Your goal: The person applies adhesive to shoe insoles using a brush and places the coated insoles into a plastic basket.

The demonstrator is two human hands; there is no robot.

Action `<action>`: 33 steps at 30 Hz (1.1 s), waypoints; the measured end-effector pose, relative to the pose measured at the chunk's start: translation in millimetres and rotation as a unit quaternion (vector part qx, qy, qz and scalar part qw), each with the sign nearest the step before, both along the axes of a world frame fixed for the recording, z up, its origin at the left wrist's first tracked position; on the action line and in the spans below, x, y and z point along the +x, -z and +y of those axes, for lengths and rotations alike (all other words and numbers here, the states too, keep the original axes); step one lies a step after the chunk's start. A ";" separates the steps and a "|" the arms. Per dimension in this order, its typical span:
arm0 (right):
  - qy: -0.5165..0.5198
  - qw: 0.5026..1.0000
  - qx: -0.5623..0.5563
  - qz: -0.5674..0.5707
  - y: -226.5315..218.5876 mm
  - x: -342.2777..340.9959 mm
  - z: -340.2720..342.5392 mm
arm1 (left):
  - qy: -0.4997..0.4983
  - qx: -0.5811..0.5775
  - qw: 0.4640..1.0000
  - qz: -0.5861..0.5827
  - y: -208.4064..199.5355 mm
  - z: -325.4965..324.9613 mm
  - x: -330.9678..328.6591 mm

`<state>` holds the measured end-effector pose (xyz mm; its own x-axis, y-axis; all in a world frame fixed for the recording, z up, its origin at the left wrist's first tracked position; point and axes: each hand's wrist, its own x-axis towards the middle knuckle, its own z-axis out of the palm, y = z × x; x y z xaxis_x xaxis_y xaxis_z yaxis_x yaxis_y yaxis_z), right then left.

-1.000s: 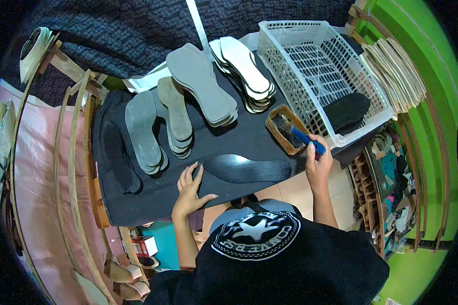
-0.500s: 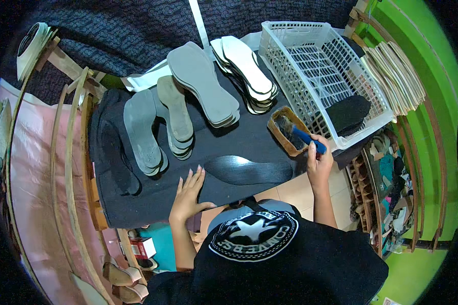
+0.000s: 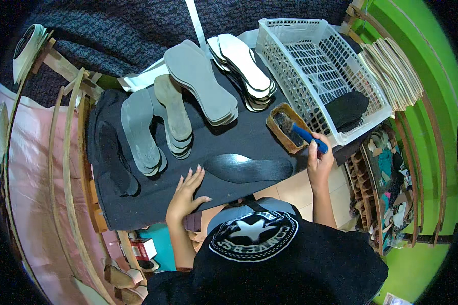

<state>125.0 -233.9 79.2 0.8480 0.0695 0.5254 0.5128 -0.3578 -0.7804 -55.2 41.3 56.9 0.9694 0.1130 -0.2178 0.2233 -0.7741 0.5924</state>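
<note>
Head view: the right hand (image 3: 319,161) grips a blue-handled tool (image 3: 306,135). The left hand (image 3: 184,199) lies open beside a black sole (image 3: 249,169).

Two hands are showing, one left hand (image 3: 185,199) and one right hand (image 3: 320,160). One blue-handled brush (image 3: 309,137) and one brown tub (image 3: 293,147) are appearing. One desk (image 3: 155,203) is carrying one glossy black sole (image 3: 249,169) singly, three gray stacks (image 3: 137,129) (image 3: 173,109) (image 3: 201,81), one white stack (image 3: 247,66), one black stack (image 3: 118,160) and one crate (image 3: 343,139). One black pile (image 3: 347,111) is sitting inside. The stacked layers are overlapping too closely for counting.
</note>
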 end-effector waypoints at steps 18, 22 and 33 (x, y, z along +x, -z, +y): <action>0.017 0.962 0.262 0.075 5.1 -15.5 -1.7 | -0.194 -0.176 0.942 -0.212 31.6 -3.0 10.1; -0.035 0.944 0.317 0.087 -0.2 -25.9 6.5 | -0.256 -0.277 0.901 -0.214 27.2 -9.2 18.0; -0.267 0.949 0.045 0.162 8.6 -57.0 46.6 | -0.305 -0.315 0.883 -0.167 34.1 -2.2 30.2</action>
